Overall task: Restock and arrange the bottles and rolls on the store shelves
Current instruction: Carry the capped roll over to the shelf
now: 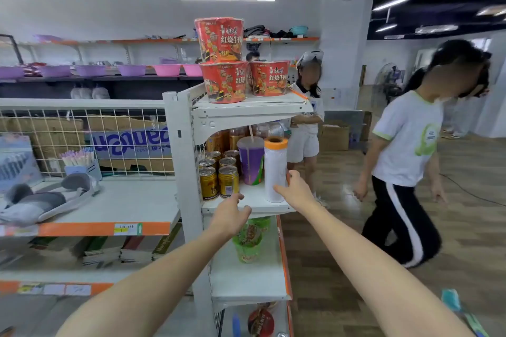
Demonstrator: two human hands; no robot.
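A white roll with an orange top [275, 169] stands upright at the front right of the middle end-shelf [246, 206]. My right hand [294, 191] grips its lower part, thumb on the near side and fingers round the right. My left hand [232, 216] hovers with relaxed fingers at the shelf's front edge, below the gold cans [219, 176], holding nothing. A purple cup with a straw [250, 161] stands just left of the roll. Clear and amber bottles [271, 128] stand at the back of that shelf, partly hidden.
Red noodle cups [221, 63] are stacked on the top shelf. A green noodle cup [247, 241] sits on the shelf below. Slippers [46, 197] lie on the left shelf. Two people [405, 150] stand to the right on the wooden floor.
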